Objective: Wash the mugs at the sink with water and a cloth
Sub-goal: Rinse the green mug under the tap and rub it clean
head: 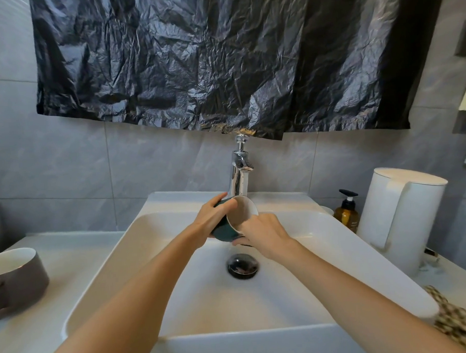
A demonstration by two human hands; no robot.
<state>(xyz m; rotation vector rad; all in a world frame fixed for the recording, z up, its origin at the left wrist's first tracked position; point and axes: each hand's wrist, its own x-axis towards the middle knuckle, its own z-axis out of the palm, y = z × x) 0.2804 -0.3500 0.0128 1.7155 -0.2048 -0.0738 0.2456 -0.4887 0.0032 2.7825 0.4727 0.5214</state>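
Nearest, on the counter [78,260] at the right corner, lies a patterned woven cloth [458,324], partly cut off by the frame. On the counter's left side a brown mug [16,279] stands upright, well apart from the hands. Between them sits the white sink [233,339], its drain [242,265] under the hands. Above the drain, 2 hands hold 1 green mug [225,231] over the basin. The left hand [211,221] wraps fingers and thumb around the outer wall. The right hand [265,235] curls its fingers under the lower rim, though whether it has the handle I cannot tell, and no cloth shows in it. The mug is tipped: its long axis runs from the base, up and left in the left palm, to the white mouth, which faces right and toward the person just below the tap [239,173]. No stream can be made out. Judging from this, wiping comes next, and the cloth lies back and right, nearer the right hand, so the left would keep the mug. Beyond stand a soap bottle [347,215], a white jug [399,217] and a hanging black plastic sheet [221,62].
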